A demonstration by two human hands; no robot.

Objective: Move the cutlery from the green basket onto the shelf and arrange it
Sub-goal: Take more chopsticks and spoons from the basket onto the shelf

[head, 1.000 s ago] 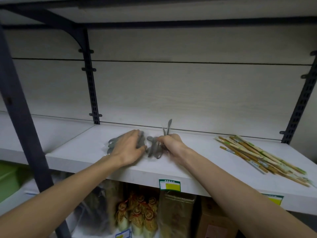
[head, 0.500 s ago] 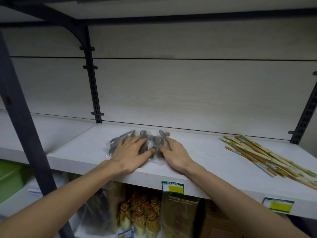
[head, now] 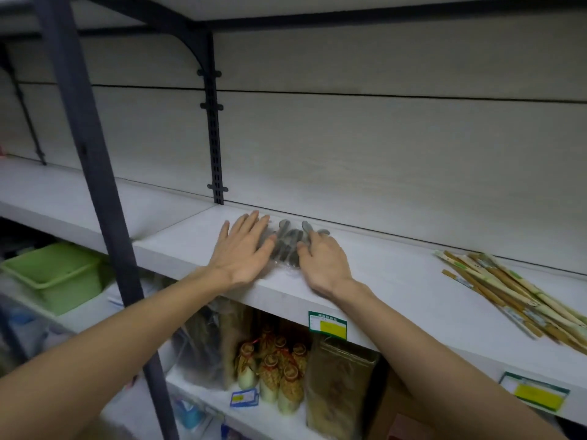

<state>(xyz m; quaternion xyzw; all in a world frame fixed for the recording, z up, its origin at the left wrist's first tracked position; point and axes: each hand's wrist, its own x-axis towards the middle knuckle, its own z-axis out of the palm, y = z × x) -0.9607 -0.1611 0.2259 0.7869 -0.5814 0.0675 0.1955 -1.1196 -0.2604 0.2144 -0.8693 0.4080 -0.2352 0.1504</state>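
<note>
Spoons (head: 287, 246) pushed back, left hand (head: 243, 252) flat, right hand (head: 320, 260) curled, both touching them.

Both forearms reach forward, the left hand (head: 243, 249) lying flat with straight fingers, the right hand (head: 320, 262) palm-down, fingers bent.

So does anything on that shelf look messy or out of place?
A little. The chopsticks lie fanned out at a slant near the shelf front edge. The spoons sit bunched in clear wrap between the left hand and right hand. Nothing looks damaged.
</note>
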